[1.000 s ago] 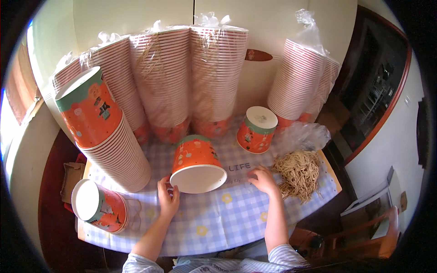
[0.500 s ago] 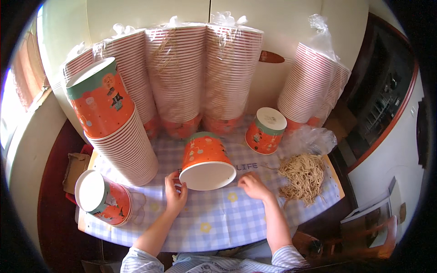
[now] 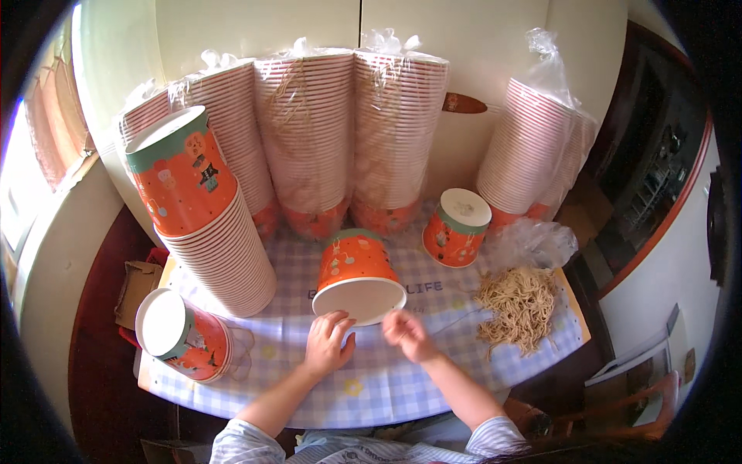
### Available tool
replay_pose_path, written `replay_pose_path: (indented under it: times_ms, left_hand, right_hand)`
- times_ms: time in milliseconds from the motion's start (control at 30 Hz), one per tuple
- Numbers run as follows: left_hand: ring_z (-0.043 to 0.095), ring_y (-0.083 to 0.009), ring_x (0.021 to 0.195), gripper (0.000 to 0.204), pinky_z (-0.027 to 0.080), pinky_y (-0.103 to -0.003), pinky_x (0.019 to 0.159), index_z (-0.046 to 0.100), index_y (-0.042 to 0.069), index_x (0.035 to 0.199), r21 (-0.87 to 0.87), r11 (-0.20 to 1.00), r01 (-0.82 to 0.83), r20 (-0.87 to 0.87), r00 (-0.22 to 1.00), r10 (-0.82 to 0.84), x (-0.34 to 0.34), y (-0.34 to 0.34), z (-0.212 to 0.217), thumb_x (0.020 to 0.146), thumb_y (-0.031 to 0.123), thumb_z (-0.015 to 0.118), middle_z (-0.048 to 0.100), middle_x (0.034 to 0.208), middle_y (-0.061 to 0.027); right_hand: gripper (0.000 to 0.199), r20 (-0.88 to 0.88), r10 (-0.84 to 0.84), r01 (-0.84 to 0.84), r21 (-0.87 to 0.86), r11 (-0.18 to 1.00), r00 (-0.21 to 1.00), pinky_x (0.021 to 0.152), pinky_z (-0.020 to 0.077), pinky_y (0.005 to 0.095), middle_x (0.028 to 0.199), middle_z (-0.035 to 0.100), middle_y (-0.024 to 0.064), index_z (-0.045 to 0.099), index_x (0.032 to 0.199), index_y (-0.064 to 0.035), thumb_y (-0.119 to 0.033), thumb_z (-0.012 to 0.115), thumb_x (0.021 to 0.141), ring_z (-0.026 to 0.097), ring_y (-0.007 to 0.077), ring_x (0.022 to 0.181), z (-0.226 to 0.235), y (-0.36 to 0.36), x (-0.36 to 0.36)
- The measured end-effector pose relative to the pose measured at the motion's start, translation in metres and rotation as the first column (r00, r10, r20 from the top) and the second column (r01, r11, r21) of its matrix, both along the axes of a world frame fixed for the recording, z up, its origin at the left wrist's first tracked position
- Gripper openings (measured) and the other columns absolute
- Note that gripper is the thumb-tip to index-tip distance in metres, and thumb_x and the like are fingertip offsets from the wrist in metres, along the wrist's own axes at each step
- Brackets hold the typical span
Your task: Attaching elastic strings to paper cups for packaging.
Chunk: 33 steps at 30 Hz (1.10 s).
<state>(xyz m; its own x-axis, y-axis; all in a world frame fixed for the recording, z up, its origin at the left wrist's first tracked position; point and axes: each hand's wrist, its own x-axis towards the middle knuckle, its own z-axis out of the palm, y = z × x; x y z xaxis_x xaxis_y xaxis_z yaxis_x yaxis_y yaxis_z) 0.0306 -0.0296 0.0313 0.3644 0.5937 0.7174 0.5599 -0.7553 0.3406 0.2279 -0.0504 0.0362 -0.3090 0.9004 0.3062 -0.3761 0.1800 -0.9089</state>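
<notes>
An orange paper bucket (image 3: 357,261) with a green band and cartoon figures lies tipped on the table, its white mouth toward me. At the near side of its rim is my left hand (image 3: 328,342), fingers loosely bent and apart, apparently holding nothing. My right hand (image 3: 410,337) is by the right end of the rim, its fingers curled together. Whether something thin is between them I cannot make out. A heap of beige string (image 3: 518,308) lies at the right of the table.
Tall bagged stacks of paper buckets (image 3: 303,139) line the back. An unwrapped stack (image 3: 220,259) leans at left, near a shorter stack (image 3: 197,348). One upside-down bucket (image 3: 456,236) stands right of centre by crumpled clear plastic (image 3: 533,243). A checked cloth (image 3: 379,387) covers the table.
My left hand has moved right, from the bucket's left side to the front of its rim. My right hand has come left, nearer the rim. The view has shifted slightly.
</notes>
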Motion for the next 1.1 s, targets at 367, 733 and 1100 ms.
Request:
replay_pose_path:
  times_ms: [367, 733, 1100]
  left_hand:
    - [0.051, -0.0319, 0.099, 0.045, 0.042, -0.04, 0.083, 0.048, 0.005, 0.109, -0.145, 0.989, -0.007, -0.02, 1.0, 0.004, 0.022, 0.007, -0.012, 0.068, 0.014, 0.065, 0.05, 0.11, -0.0151]
    - [0.059, -0.0289, 0.073, 0.032, 0.047, -0.038, 0.064, 0.054, 0.008, 0.099, -0.221, 0.975, -0.005, 0.05, 0.999, 0.016, 0.037, 0.015, -0.021, 0.069, 0.014, 0.065, 0.061, 0.082, -0.0112]
    - [0.059, -0.0285, 0.061, 0.02, 0.048, -0.036, 0.054, 0.057, 0.006, 0.09, -0.285, 0.954, 0.092, 0.211, 0.977, -0.031, 0.033, 0.016, -0.023, 0.071, 0.01, 0.063, 0.06, 0.071, -0.012]
  right_hand:
    - [0.012, 0.18, -0.509, 0.526, -0.06, 0.849, 0.842, 0.075, 0.0389, 0.0218, 0.089, 0.051, -0.001, 0.049, 0.091, -0.0071, -0.019, 0.051, 0.088, 0.048, 0.0085, 0.081, -0.035, 0.021, 0.006]
    - [0.01, 0.199, -0.375, 0.365, 0.085, 0.927, 0.905, 0.071, 0.0394, 0.0188, 0.084, 0.051, -0.0008, 0.048, 0.089, -0.0041, -0.013, 0.053, 0.087, 0.047, 0.0064, 0.077, -0.038, 0.015, -0.006]
    - [0.01, 0.386, -0.511, 0.44, 0.263, 0.859, 0.768, 0.057, 0.0437, 0.0223, 0.072, 0.06, 0.0021, 0.059, 0.085, -0.0005, -0.01, 0.061, 0.081, 0.054, 0.0073, 0.064, -0.015, 0.011, -0.003]
